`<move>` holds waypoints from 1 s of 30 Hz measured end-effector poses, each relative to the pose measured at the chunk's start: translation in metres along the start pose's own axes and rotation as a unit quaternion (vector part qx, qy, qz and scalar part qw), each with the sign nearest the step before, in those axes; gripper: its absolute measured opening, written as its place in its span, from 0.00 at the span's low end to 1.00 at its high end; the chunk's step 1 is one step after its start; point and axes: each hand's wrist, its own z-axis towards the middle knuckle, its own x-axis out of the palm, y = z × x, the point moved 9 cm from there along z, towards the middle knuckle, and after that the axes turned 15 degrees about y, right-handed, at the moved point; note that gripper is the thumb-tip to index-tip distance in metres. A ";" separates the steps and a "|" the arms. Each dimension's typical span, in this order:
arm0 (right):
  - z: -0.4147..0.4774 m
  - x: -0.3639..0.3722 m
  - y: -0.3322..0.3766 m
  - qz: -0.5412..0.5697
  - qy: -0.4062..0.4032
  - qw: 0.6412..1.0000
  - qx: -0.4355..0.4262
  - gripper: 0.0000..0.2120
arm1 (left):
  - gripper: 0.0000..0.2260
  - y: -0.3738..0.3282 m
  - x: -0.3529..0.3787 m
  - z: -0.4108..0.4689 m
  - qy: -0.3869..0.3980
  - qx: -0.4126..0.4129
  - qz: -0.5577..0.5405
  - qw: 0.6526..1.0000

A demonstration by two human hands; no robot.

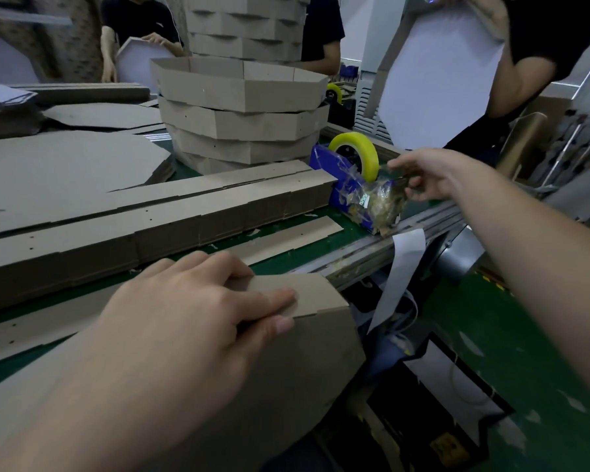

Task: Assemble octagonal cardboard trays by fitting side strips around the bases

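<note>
**Step in hand (judged): taping the strip joint**

The left hand (198, 301) lay at the near edge of the surface (307, 248). Its four fingers were flat on top of the side strip (307, 291) and the thumb was tucked beneath, pinching the strip where its end bent round a corner of the base (286, 376). The base overhung the surface edge toward 6 o'clock.

The right hand (423, 173) was extended toward 1 o'clock, at the cutter end of the tape dispenser (334, 180). The thumb was above and the fingers were curled below the loose end coming off the tape roll (355, 149). The tape was clear, so the frame did not show whether the fingers had closed on it.

A stack of finished trays (242, 114) stood at 12 o'clock. A pile of flat strips (150, 219) lay toward 10 o'clock, with one loose strip (286, 236) just beside it.

**Recommended practice**

1. Hold the left-hand pinch firm. The bent cardboard was likely to spring open if released while the other hand was away.
2. Check that the strip edge sat flush against the base edge before any tape went on.
3. Draw the tape straight out from the roll, then tear it down across the cutter.
4. Keep the fresh piece away from the old tape scraps crusted on the dispenser, as it could snag there.
5. Take a piece long enough to bridge both sides of the joint.
</note>
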 end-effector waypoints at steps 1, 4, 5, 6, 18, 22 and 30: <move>-0.001 0.000 0.001 0.012 -0.003 1.000 -0.005 0.06 | 0.17 0.000 0.001 0.001 0.001 0.001 -0.001 1.000; -0.004 0.000 0.001 0.047 -0.019 0.998 -0.023 0.07 | 0.17 0.002 0.003 0.001 0.003 0.000 -0.007 1.000; -0.005 0.000 0.000 0.064 -0.023 0.997 -0.036 0.08 | 0.17 0.003 0.003 0.001 0.004 0.000 -0.012 1.000; -0.005 0.001 -0.001 0.085 -0.026 0.995 -0.054 0.08 | 0.16 0.003 0.004 0.001 0.005 0.000 -0.017 1.000; -0.016 0.002 -0.043 0.351 0.018 0.888 -0.297 0.18 | 0.17 0.005 0.007 0.002 0.019 0.002 -0.046 0.999; -0.022 0.003 -0.050 0.331 0.010 0.894 -0.300 0.22 | 0.17 0.006 0.007 0.002 0.018 -0.001 -0.050 0.999; -0.049 -0.018 -0.064 -0.120 -0.225 0.952 -0.166 0.06 | 0.17 0.003 0.004 0.002 0.018 0.009 -0.045 0.999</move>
